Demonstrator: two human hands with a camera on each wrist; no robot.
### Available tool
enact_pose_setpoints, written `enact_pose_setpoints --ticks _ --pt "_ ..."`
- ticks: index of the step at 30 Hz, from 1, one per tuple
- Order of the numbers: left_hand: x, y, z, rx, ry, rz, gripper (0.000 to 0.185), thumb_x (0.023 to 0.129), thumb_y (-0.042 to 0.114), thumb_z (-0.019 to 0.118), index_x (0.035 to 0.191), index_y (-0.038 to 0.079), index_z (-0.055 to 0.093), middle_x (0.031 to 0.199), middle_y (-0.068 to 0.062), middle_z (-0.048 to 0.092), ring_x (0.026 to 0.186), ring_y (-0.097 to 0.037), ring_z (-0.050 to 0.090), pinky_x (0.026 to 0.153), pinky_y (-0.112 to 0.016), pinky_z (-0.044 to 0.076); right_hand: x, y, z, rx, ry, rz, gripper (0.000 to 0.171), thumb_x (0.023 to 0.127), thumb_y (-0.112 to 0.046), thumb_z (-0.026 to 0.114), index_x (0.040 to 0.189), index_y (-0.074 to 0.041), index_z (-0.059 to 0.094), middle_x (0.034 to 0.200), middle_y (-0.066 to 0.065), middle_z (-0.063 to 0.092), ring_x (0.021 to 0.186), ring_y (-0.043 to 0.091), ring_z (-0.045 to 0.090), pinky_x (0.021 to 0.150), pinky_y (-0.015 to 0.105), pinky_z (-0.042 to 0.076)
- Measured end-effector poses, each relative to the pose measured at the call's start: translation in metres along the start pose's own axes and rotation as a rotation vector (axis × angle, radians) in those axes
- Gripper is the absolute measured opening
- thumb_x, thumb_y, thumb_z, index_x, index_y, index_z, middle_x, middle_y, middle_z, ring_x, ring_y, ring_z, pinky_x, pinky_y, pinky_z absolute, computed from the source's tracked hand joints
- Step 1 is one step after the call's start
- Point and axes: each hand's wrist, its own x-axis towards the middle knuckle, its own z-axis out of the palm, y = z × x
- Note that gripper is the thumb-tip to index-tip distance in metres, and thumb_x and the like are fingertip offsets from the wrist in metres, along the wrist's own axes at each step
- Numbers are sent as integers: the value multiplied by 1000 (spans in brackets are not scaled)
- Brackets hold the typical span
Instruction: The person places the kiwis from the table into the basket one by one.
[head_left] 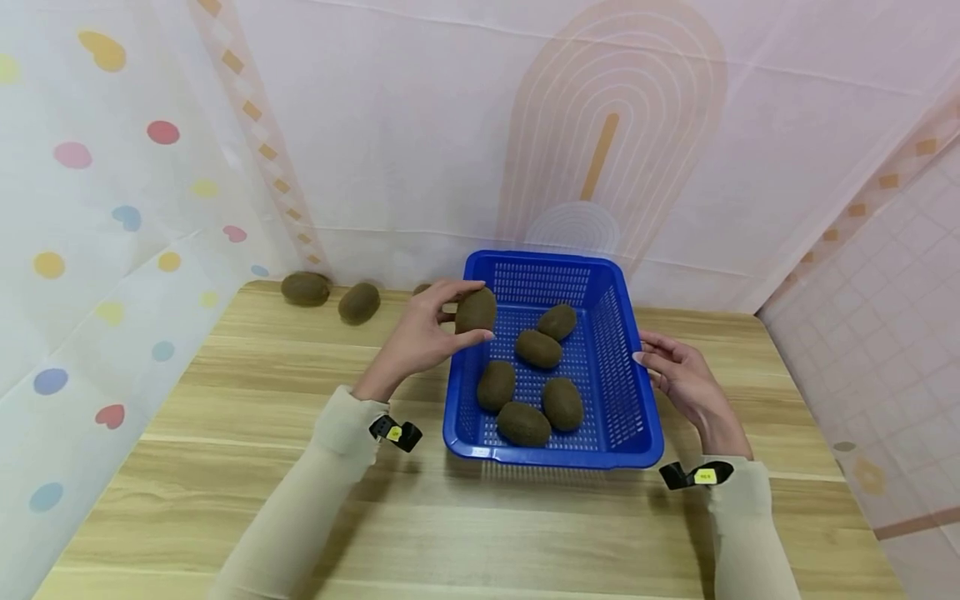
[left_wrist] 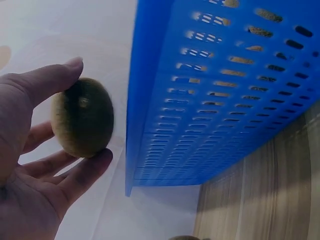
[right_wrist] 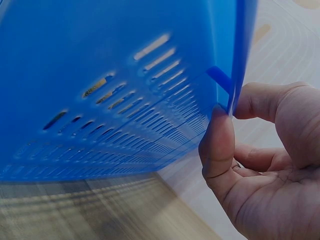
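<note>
Between thumb and fingers, my left hand holds a brown kiwi at the left rim of a blue plastic basket. The left wrist view shows this kiwi beside the basket's slotted outer wall. My right hand pinches the basket's right rim, thumb on one side and a bent finger on the other, as the right wrist view shows at the rim. Inside the basket lie several kiwis, among them one kiwi in the middle and another kiwi near the front wall.
On the wooden table, one kiwi lies at the back left, with a second kiwi to its right. A further kiwi is mostly hidden behind the left hand. A patterned cloth hangs behind the table.
</note>
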Motion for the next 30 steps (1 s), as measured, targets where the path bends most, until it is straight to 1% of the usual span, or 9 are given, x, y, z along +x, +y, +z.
enact_pose_setpoints --ticks 2,6,9,12,16,19,22,24,30 --pt "-1 -1 0 -19 -3 -8 68 85 31 86 146 18 57 141 -7 59 128 -30 60 103 -50 55 0 0 0 -5 -1 -2 61 104 -14 61 155 6 35 112 -5 65 95 4 67 80 18 59" --pt "-2 -5 -2 -34 0 -31 69 86 32 85 147 17 55 143 -10 58 131 -31 57 106 -49 54 0 0 0 2 -4 -6 60 104 -14 62 154 7 36 112 -5 66 95 4 67 80 18 59" --pt "-4 -7 -6 9 21 -35 71 86 37 84 148 19 54 143 -11 58 129 -29 57 107 -48 53 0 0 0 9 -4 -7 60 103 -14 62 154 7 36 112 -4 66 94 4 68 80 19 60" --pt "-4 -9 -9 66 52 -22 75 86 40 84 150 20 52 142 -11 58 118 -27 58 102 -49 53 0 0 0 9 -4 -7 60 103 -14 62 153 7 36 111 -5 66 94 4 67 79 18 59" --pt "-4 -13 -14 140 78 -38 81 85 45 83 154 23 47 152 -7 51 133 -28 51 112 -54 44 0 0 -1 13 -5 -3 60 103 -14 62 154 7 36 111 -5 66 94 4 67 79 18 59" --pt "-4 -18 -18 187 87 -63 86 85 50 82 157 25 41 160 -7 42 149 -31 39 120 -58 36 0 0 -1 15 -5 -2 61 103 -14 62 154 7 36 110 -6 66 94 4 67 79 18 59" --pt "-3 -26 -21 226 96 -80 91 85 52 80 160 24 36 162 -9 37 150 -33 36 119 -60 36 0 0 -1 16 -4 -4 61 103 -13 62 153 7 36 110 -6 66 94 4 67 79 18 59" --pt "-2 -31 -23 249 101 -91 94 86 52 80 161 22 32 164 -10 33 151 -35 33 120 -61 34 0 0 -1 17 -3 -6 61 103 -13 62 153 8 36 110 -6 66 93 4 67 79 18 59" --pt "0 -50 -26 269 101 -149 101 86 53 80 164 19 25 169 -11 24 155 -37 25 122 -63 30 0 0 0 19 -11 -14 62 102 -13 63 153 9 35 110 -6 68 93 4 69 78 19 60"
